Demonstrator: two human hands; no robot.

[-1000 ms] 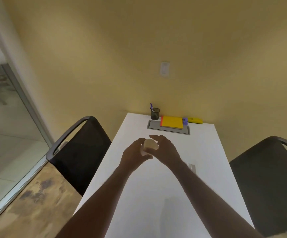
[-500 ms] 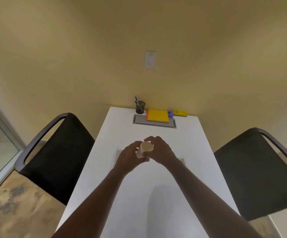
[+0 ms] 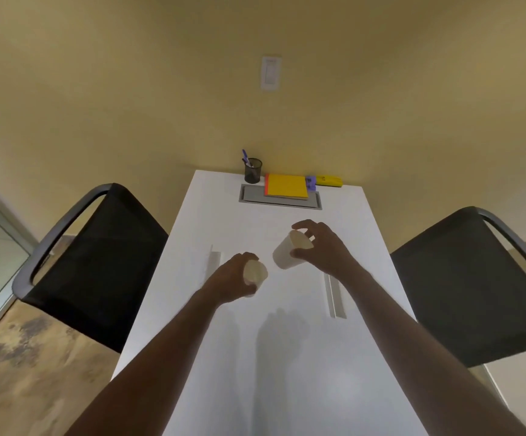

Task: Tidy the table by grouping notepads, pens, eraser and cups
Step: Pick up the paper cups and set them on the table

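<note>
Holding a cup in each hand, I see both raised above the middle of the white table [image 3: 287, 357]. My left hand [image 3: 228, 283] is wrapped around a pale cup [image 3: 255, 272] with the fingers curled round its side, its mouth facing me. My right hand [image 3: 321, 247] pinches a second cup [image 3: 290, 251] between thumb and fingertips near the rim; that cup is tilted, mouth toward me, base pointing down and left. The two cups are near each other but apart. At the far end of the table a black mesh pen holder [image 3: 253, 171] stands with pens [image 3: 245, 156] in it, just beside a yellow notepad [image 3: 287, 186] lying partly over a grey panel [image 3: 279, 201]. Right of the notepad sit a small purple item [image 3: 310, 183] and a yellow eraser [image 3: 329, 180]. A dark chair [image 3: 98, 262] stands at each side of the table.
</note>
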